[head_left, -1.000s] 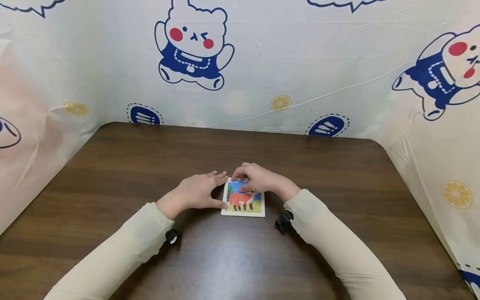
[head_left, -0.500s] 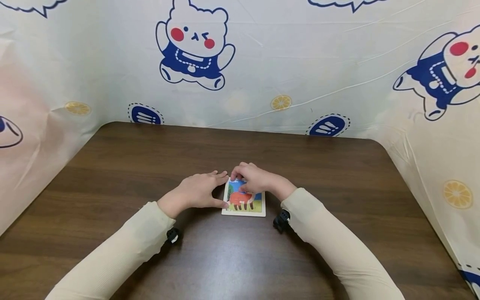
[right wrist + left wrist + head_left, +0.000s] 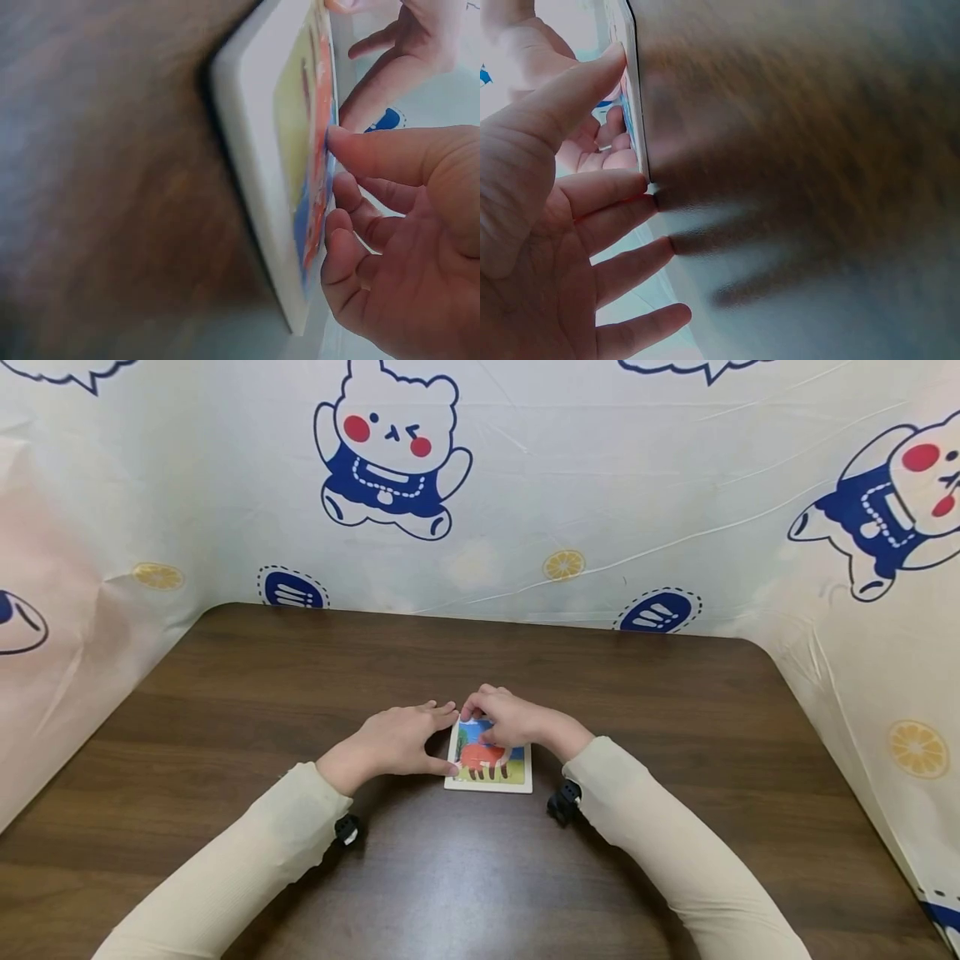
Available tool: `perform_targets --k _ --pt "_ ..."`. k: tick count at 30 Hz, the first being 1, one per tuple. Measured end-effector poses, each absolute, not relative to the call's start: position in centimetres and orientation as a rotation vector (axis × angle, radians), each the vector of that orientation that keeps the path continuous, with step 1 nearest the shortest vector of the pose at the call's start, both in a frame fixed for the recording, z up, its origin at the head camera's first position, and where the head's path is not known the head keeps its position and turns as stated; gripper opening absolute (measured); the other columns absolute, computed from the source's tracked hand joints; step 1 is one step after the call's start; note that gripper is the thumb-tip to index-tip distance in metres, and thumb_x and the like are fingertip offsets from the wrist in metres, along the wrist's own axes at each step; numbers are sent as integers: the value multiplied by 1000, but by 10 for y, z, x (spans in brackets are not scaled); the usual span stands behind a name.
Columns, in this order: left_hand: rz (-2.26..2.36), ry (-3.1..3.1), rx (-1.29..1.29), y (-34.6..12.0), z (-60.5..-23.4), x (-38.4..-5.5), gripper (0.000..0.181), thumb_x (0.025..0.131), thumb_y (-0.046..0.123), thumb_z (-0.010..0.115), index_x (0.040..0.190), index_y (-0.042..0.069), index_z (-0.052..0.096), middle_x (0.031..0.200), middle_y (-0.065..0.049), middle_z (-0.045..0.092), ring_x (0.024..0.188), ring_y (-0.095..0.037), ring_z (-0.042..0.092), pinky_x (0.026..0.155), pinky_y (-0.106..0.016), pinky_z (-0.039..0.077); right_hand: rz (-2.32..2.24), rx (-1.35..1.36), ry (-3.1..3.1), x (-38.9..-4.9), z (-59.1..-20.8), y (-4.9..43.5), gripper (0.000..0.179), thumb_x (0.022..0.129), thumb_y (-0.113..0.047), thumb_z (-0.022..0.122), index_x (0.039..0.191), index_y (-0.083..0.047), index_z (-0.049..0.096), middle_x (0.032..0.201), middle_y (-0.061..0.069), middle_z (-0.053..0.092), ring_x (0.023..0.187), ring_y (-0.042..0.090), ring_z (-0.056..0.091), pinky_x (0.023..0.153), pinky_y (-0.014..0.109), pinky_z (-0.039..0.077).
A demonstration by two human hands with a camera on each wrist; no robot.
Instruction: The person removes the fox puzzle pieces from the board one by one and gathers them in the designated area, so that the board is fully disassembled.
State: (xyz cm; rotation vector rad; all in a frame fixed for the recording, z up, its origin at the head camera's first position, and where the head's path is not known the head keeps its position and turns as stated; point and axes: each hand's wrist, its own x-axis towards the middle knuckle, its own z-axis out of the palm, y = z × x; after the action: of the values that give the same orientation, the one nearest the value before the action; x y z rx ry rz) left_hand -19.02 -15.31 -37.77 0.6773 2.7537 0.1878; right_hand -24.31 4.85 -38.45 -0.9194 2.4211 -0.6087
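Observation:
A small square picture puzzle [image 3: 491, 777] in a white frame lies flat on the brown table in the head view. It shows an orange four-legged animal on yellow-green ground under blue sky. My left hand [image 3: 393, 742] is at its left side, fingers spread and nearly straight. In the left wrist view its thumb touches the frame's rim [image 3: 634, 90], with the index fingertip by one corner. Over the upper part of the picture, my right hand [image 3: 513, 717] has bent fingers, thumb and fingertips touching the surface [image 3: 300, 142]. Whether a piece is pinched between them stays hidden.
The brown wooden table [image 3: 360, 660] has rounded far corners. Behind it and at both sides hangs a pale curtain [image 3: 510, 485] printed with cartoon bears and orange slices. A small black camera [image 3: 564, 802] is strapped at the right wrist, another [image 3: 347, 829] at the left.
My right wrist has shifted slightly left and up since one second ago, and the thumb and fingertips remain on the picture. The left hand and puzzle look still, apart from slight view drift.

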Motion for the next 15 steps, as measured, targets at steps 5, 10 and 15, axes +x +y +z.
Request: perform_targets --k 5,10,15 --pt "196 2753 681 -153 -378 -191 89 82 64 69 153 18 41 160 -4 37 147 -32 36 100 -56 49 -579 -933 2396 -242 -382 45 25 92 1 61 116 -8 61 121 10 50 116 26 42 103 39 42" --pt "208 2751 666 -154 -378 -191 89 81 63 71 154 21 39 160 -3 36 148 -32 36 98 -57 50 -583 -942 2426 -240 -380 43 31 92 -5 65 122 -5 58 121 11 51 115 24 47 104 39 43" --pt "213 2749 672 -155 -379 -191 89 82 63 70 154 20 39 160 -3 36 148 -32 36 98 -56 51 -594 -936 2480 -237 -382 42 34 91 -17 72 120 -4 61 118 11 53 110 22 51 102 38 45"
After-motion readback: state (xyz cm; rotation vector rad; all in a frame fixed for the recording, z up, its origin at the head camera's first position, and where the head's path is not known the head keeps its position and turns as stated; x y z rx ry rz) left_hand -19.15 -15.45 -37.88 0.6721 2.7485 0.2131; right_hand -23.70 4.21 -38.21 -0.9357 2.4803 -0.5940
